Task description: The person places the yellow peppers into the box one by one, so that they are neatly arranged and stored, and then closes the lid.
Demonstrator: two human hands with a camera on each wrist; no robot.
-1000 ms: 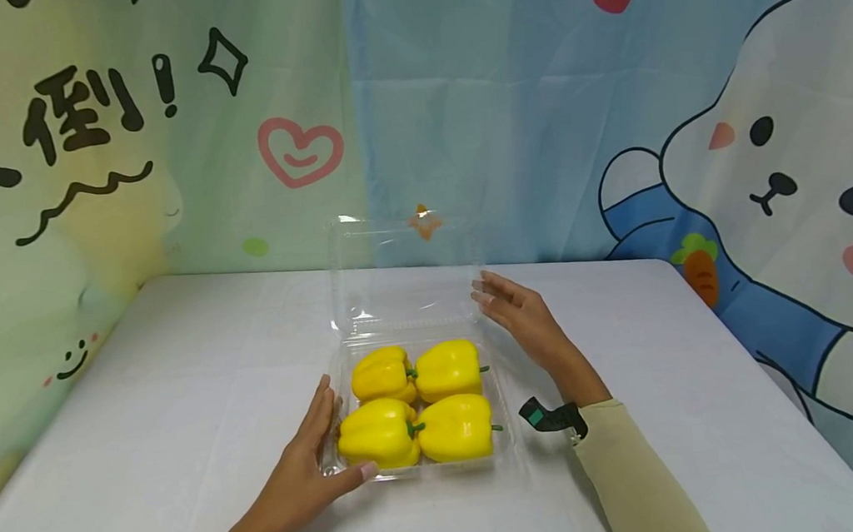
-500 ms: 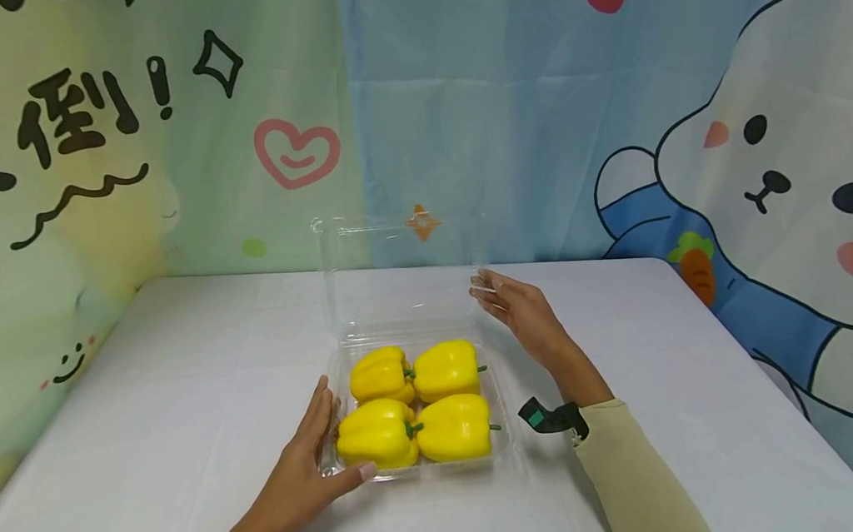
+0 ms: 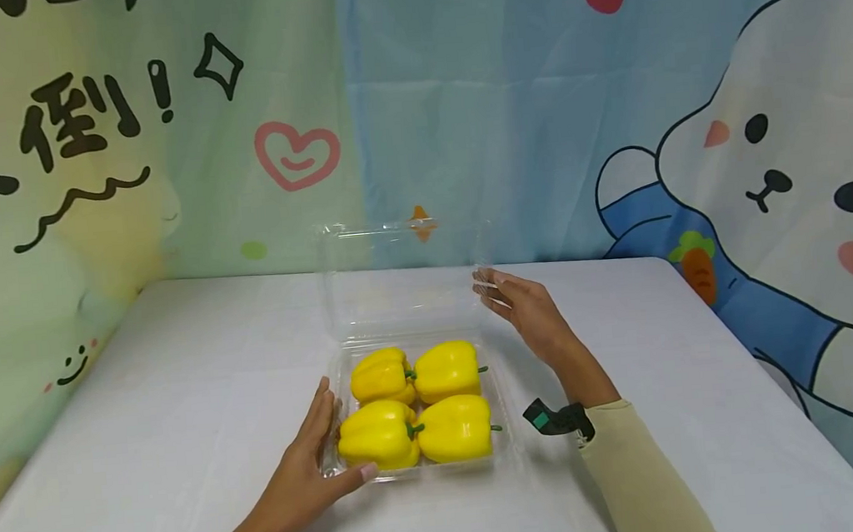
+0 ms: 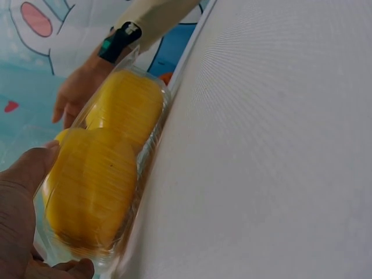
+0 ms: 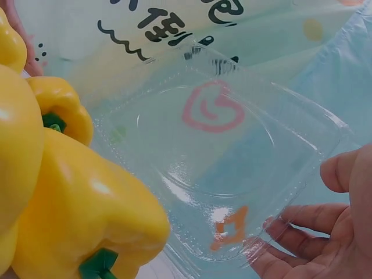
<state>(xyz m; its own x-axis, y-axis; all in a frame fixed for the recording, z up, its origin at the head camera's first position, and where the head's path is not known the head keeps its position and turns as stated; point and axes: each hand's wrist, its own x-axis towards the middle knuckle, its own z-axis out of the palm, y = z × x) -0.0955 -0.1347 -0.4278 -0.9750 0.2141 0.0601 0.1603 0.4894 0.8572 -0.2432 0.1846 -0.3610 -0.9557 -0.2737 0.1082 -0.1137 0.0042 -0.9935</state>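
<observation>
Several yellow bell peppers [image 3: 454,428] with green stems lie in two rows in a clear plastic clamshell box [image 3: 450,468]. Its hinged lid [image 3: 406,288] stands raised behind them. My left hand [image 3: 303,468] holds the box's near left corner, thumb at the front and fingers along the left side. In the left wrist view the thumb [image 4: 35,165] lies at the upper rim, and curled fingertips show lower down. My right hand [image 3: 524,313] is at the lid's right edge. From the right wrist, its fingers [image 5: 317,218] reach behind the lid, with the thumb held apart from them.
The box rests on a table with a white cloth [image 3: 167,403]. A printed curtain [image 3: 534,107] with hearts and a cartoon bear hangs behind the table. A black strap [image 3: 559,417] is on the right wrist.
The lid's top edge has widened in view and come slightly lower. My right fingers overlap the lid's edge a little more. The left hand and the peppers stay in place.
</observation>
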